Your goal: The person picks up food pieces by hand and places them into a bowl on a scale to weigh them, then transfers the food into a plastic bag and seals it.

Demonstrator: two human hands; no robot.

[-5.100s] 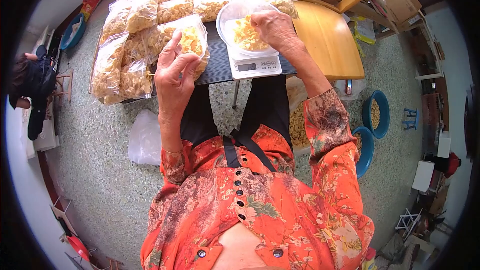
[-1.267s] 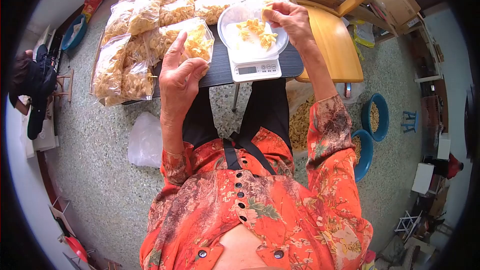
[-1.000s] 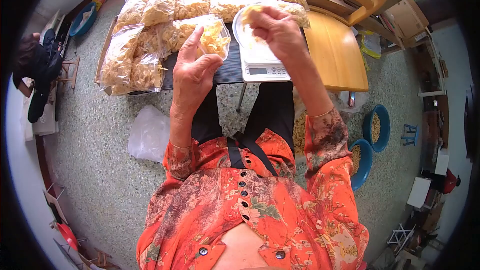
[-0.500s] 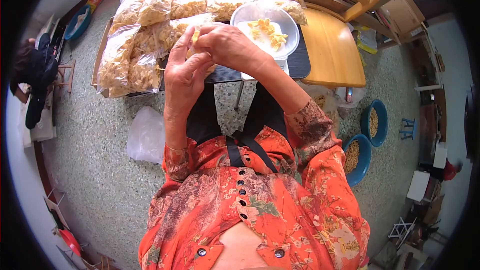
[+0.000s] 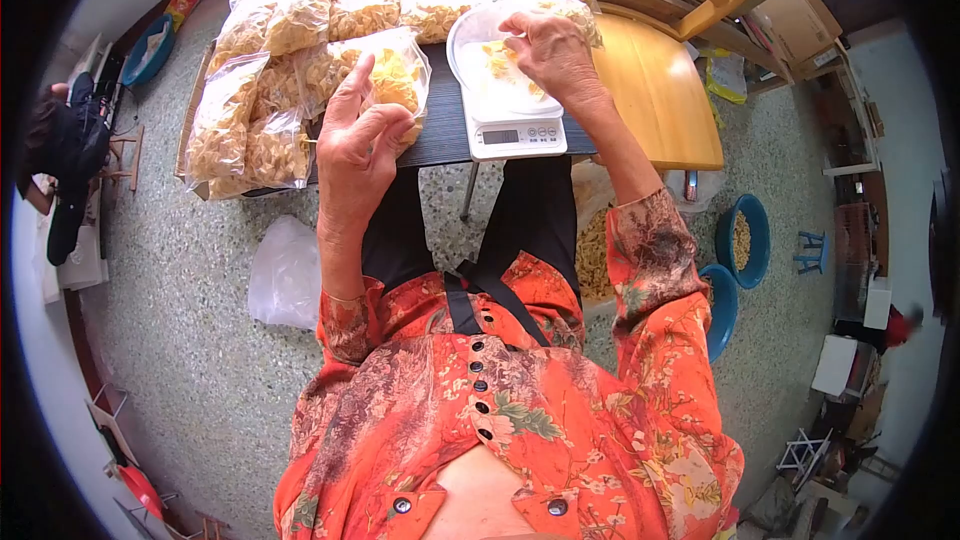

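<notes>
My left hand grips the near edge of a clear plastic bag part-filled with dried yellowish pieces, its mouth spread open. Over the white bowl, my right hand has its fingers curled together. What lies between those fingertips is hidden. A few dried yellow pieces lie in the bowl just below them. Under the bowl stands a white kitchen scale with a small display and buttons.
Filled bags are stacked across the dark table. A wooden chair adjoins it on the right. Blue basins sit on the speckled floor, and a white plastic bag lies at left. Another person is at far left.
My right hand has left the left hand and moved right to the bowl. The bag's open mouth and the scale's display now show. My left hand stays nearly in place.
</notes>
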